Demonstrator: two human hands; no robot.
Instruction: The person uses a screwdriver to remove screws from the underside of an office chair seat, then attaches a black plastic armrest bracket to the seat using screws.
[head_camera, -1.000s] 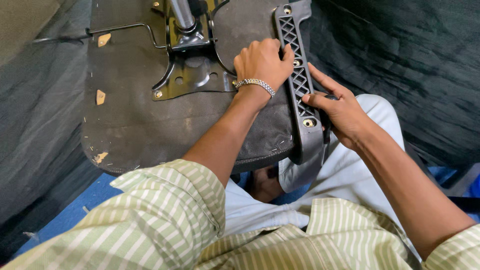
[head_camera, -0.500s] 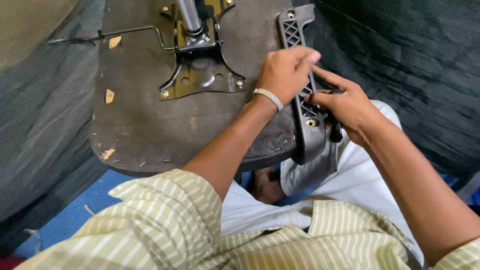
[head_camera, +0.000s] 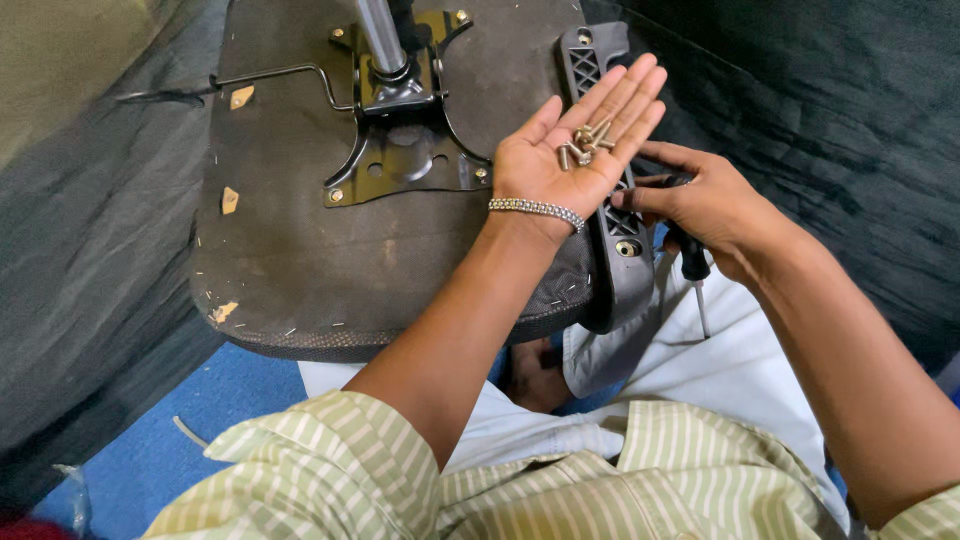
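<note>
My left hand (head_camera: 575, 145) is turned palm up with the fingers spread, and several small metal screws (head_camera: 585, 140) lie on the palm. A bead bracelet (head_camera: 535, 208) circles that wrist. The hand hovers over a black plastic armrest bracket (head_camera: 620, 245) fixed along the right edge of an upturned chair seat (head_camera: 290, 230). My right hand (head_camera: 705, 205) sits just right of the bracket, closed around a dark-handled screwdriver (head_camera: 693, 265) whose thin shaft points down toward my lap. A screw hole (head_camera: 627, 247) shows in the bracket below the left wrist.
A metal mounting plate (head_camera: 400, 150) with a gas-lift column (head_camera: 378, 35) is bolted at the seat's middle; a bent wire lever (head_camera: 270, 78) runs left from it. Dark mesh fabric (head_camera: 820, 90) surrounds the seat. Blue floor (head_camera: 210, 410) shows at lower left, my white-trousered lap (head_camera: 640, 340) below.
My left hand has lifted off the armrest bracket and turned palm up, showing the screws. The view has swung so that the seat sits further right.
</note>
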